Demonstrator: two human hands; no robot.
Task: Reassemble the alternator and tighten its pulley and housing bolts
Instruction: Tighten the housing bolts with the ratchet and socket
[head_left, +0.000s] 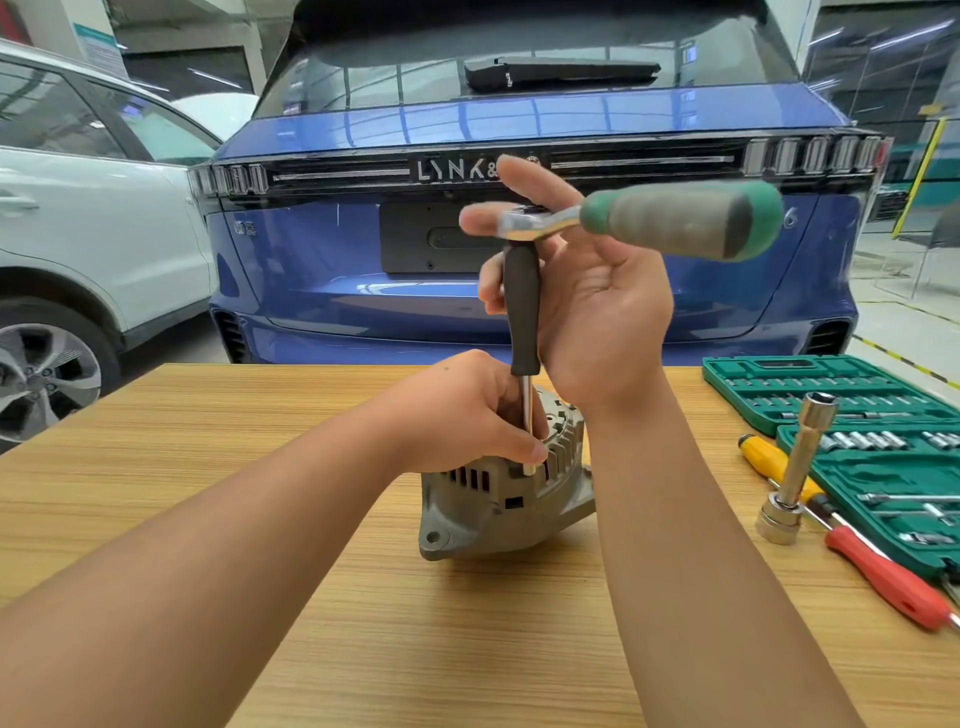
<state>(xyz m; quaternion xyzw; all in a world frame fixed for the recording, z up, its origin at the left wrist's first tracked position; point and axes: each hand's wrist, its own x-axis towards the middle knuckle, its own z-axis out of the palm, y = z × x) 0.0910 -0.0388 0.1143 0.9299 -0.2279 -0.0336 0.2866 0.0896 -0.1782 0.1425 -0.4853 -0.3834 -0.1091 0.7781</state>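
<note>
alternator (498, 493): mid tabletop, near centre, standing on its housing; cast grey metal, matte, finned and slotted rim, mounting ear with a hole at near left.
extension bar (523, 312): upright, black rubbery sleeve above a bare chrome shaft, tip down at the alternator's top edge; seating on a bolt head is hidden by fingers, cannot tell.
ratchet (649, 218): chrome head sits on the bar's top, green and grey grippy handle pointing right.
left hand (467, 415): fingers curled round the chrome shaft just above the housing, also steadying the alternator.
right hand (587, 291): mostly spread, palm toward camera; thumb and fingertips lightly pinch the ratchet head, handle itself not gripped.
risk 1: tall bar could tip off the bolt, since the top hold is loose; rounded head likely.
risk 2: alternator could rock or slide on the smooth tabletop under torque, nothing clamps it.
risk 3: left fingers sit near the socket, pinch risk.
tabletop (260, 519): wood-grain laminate, light, smooth.
socket set case (831, 395): green plastic, far right, open, chrome sockets in rows.
red screwdriver (883, 571): right, lying beside the case.
</note>
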